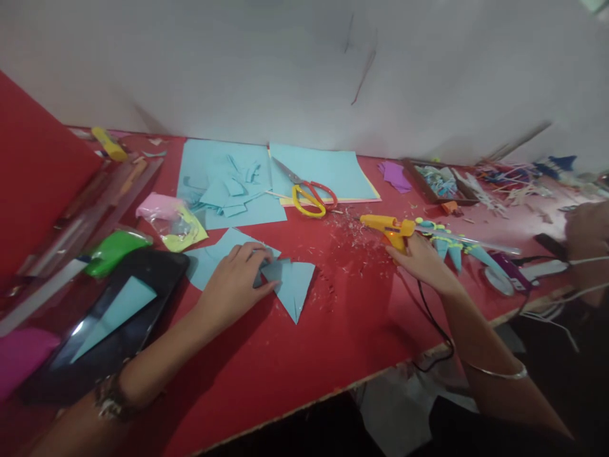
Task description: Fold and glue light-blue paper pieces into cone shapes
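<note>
My right hand point(425, 261) grips a yellow hot glue gun point(386, 225) by its handle; the nozzle points left over scraps on the red table. A clear glue stick point(480, 241) juts from the gun's back, and a black cord hangs below. My left hand point(235, 277) rests on cut light-blue paper, its thumb and fingers closed around a shaded piece point(273, 271). Just right of these fingers lies a pointed blue paper piece point(297, 289). Another blue piece point(209, 256) shows behind the hand. Farther back, scissors point(309, 193) with red and yellow handles lie partly on blue sheets.
Blue paper offcuts point(233, 187) lie near the wall. To the left are a black tray-like object point(157, 285) bearing a blue paper triangle and a green packet point(117, 251). At right sit a scrap-filled box point(440, 183) and a purple box point(511, 273). Another person's arm point(587, 244) reaches in.
</note>
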{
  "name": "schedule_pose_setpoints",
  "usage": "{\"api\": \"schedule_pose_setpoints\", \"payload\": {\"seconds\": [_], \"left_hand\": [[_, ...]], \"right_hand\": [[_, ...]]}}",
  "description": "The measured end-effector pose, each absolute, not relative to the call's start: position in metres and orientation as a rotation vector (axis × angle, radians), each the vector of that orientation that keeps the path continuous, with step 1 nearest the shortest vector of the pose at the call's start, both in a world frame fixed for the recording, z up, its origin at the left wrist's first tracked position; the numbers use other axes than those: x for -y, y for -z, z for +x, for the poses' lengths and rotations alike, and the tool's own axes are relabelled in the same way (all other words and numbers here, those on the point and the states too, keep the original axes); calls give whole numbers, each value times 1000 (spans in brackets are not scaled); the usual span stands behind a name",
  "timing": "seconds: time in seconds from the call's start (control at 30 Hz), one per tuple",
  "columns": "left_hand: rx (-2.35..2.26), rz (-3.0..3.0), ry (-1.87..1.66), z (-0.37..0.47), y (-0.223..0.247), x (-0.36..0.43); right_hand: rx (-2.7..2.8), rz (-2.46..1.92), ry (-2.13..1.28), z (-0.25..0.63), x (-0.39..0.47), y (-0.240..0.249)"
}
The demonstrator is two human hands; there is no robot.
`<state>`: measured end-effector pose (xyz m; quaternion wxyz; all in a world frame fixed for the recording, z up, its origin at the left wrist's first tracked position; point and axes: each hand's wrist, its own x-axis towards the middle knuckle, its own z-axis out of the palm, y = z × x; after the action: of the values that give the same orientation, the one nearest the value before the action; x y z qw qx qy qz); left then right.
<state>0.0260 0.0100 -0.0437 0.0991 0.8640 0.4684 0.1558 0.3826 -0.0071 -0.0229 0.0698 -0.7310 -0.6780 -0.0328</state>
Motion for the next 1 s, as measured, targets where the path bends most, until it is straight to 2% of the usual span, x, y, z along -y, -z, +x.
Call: {"api": "schedule_pose_setpoints", "payload": {"seconds": [0.13, 0.2, 0.4, 0.63, 0.87, 1.0], "left_hand": [[-1283, 2409, -505, 25, 42, -13], [-1238, 2307, -511, 25, 39, -14], [-1147, 1962, -687, 21, 22, -13], [-1151, 1544, -878, 10, 9, -16], [-1120, 1508, -861, 10, 15, -16], [-1075, 1425, -830, 14, 23, -13]], "right_hand": [[2115, -2486, 251, 371, 29, 4], [2165, -2440, 204, 359, 41, -9], [2206, -1978, -492, 319, 34, -28], [1830, -1418, -1446, 276, -8, 3], [1330, -1226, -1779, 228, -24, 19], [1155, -1081, -2088, 220, -16, 26]]}}
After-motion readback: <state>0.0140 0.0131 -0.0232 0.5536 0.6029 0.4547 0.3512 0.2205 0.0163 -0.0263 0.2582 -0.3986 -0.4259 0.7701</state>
